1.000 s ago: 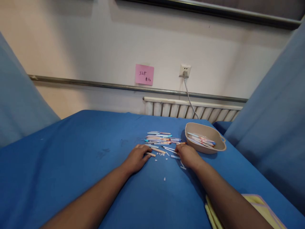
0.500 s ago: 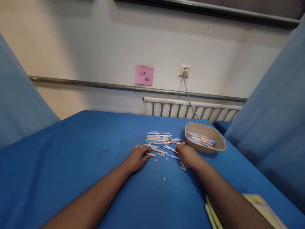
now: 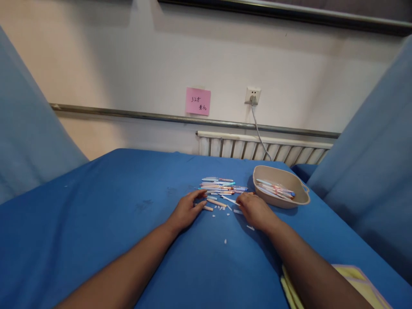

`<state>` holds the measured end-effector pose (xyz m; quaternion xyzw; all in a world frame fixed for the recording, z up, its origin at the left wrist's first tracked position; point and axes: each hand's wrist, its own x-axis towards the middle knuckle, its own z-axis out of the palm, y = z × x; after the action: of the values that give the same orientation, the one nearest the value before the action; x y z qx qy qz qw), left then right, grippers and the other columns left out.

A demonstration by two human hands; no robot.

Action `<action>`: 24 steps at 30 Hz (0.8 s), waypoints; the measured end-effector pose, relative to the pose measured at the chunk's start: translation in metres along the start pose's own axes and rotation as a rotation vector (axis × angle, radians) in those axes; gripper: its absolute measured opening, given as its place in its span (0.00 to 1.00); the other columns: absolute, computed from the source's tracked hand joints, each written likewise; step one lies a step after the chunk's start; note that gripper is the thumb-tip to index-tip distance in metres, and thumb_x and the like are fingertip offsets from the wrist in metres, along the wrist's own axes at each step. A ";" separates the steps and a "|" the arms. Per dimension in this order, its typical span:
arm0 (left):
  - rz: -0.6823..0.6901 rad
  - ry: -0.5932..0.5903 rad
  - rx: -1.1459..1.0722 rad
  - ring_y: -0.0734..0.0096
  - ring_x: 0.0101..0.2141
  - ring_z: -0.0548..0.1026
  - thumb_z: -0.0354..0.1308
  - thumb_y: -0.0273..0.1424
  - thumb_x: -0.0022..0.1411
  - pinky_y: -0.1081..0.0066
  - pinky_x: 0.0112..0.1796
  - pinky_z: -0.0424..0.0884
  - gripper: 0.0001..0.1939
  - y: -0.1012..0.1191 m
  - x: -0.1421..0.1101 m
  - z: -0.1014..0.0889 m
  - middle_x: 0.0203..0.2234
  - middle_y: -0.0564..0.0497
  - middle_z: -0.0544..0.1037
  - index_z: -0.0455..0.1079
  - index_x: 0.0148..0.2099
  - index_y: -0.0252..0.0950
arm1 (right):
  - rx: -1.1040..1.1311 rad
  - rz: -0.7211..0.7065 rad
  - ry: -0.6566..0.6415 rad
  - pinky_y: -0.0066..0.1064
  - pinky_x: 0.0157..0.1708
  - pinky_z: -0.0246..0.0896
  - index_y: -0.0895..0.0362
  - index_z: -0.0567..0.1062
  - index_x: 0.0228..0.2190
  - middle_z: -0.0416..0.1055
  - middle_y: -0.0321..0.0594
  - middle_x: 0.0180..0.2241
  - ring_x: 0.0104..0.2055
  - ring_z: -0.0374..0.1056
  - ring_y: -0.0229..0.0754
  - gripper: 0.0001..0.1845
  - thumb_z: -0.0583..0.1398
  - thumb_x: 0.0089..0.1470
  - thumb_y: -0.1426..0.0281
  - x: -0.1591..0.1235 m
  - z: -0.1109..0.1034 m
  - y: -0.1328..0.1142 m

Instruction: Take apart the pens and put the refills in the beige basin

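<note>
Several pens (image 3: 217, 185) in pastel colours lie in a loose pile on the blue cloth (image 3: 128, 240). My left hand (image 3: 186, 210) is at the pile's left side, thumb and forefinger apart, nothing held between them. Beside its thumb lies a short peach pen barrel (image 3: 209, 208), and a longer peach barrel (image 3: 216, 202) is just right of it. To the right, the fingers of my right hand (image 3: 257, 211) are closed on one end of a thin white pen part (image 3: 229, 199). Small white pieces (image 3: 222, 208) are scattered between the hands. A pale blue barrel (image 3: 237, 211) lies below my right fingers.
A beige basket (image 3: 304, 198) with bagged pens (image 3: 275, 189) stands right of the pile. A yellow cloth (image 3: 354, 277) lies under my right forearm. Behind the table are a radiator (image 3: 238, 148) and a plugged-in cable (image 3: 257, 128). Blue curtains (image 3: 370, 141) hang at both sides.
My left thumb and forefinger have spread apart and moved slightly up toward the pens. My right hand keeps its grip on the white pen part. The whole view has shifted a little.
</note>
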<state>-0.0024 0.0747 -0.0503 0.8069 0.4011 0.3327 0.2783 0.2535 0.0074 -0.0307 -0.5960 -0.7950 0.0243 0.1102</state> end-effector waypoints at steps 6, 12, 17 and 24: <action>-0.041 -0.003 -0.178 0.64 0.39 0.76 0.54 0.37 0.59 0.64 0.43 0.72 0.18 0.005 0.001 0.004 0.38 0.47 0.78 0.69 0.49 0.33 | -0.007 -0.099 -0.008 0.30 0.45 0.52 0.58 0.71 0.41 0.71 0.43 0.40 0.44 0.64 0.42 0.10 0.52 0.58 0.75 -0.003 -0.002 -0.018; -0.057 -0.027 -0.229 0.66 0.34 0.76 0.53 0.35 0.59 0.65 0.41 0.71 0.11 0.009 -0.001 0.003 0.31 0.51 0.78 0.71 0.37 0.34 | -0.030 -0.132 -0.014 0.32 0.44 0.54 0.57 0.71 0.40 0.71 0.43 0.38 0.43 0.64 0.44 0.10 0.51 0.60 0.73 -0.005 -0.004 -0.024; -0.058 -0.090 -0.205 0.66 0.33 0.75 0.54 0.34 0.59 0.68 0.40 0.69 0.10 0.015 -0.003 0.002 0.29 0.52 0.78 0.72 0.35 0.34 | -0.037 -0.150 -0.015 0.33 0.45 0.54 0.57 0.72 0.40 0.71 0.43 0.39 0.43 0.64 0.44 0.10 0.51 0.61 0.72 -0.005 -0.009 -0.027; -0.069 -0.097 -0.189 0.67 0.32 0.73 0.53 0.35 0.58 0.69 0.38 0.69 0.10 0.021 -0.004 0.000 0.28 0.52 0.77 0.71 0.33 0.34 | 0.038 -0.151 -0.006 0.30 0.42 0.56 0.57 0.71 0.39 0.71 0.42 0.38 0.41 0.66 0.41 0.10 0.51 0.62 0.68 -0.007 -0.009 -0.033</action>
<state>0.0061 0.0605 -0.0364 0.7778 0.3817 0.3197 0.3835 0.2257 -0.0096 -0.0173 -0.5322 -0.8373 0.0329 0.1206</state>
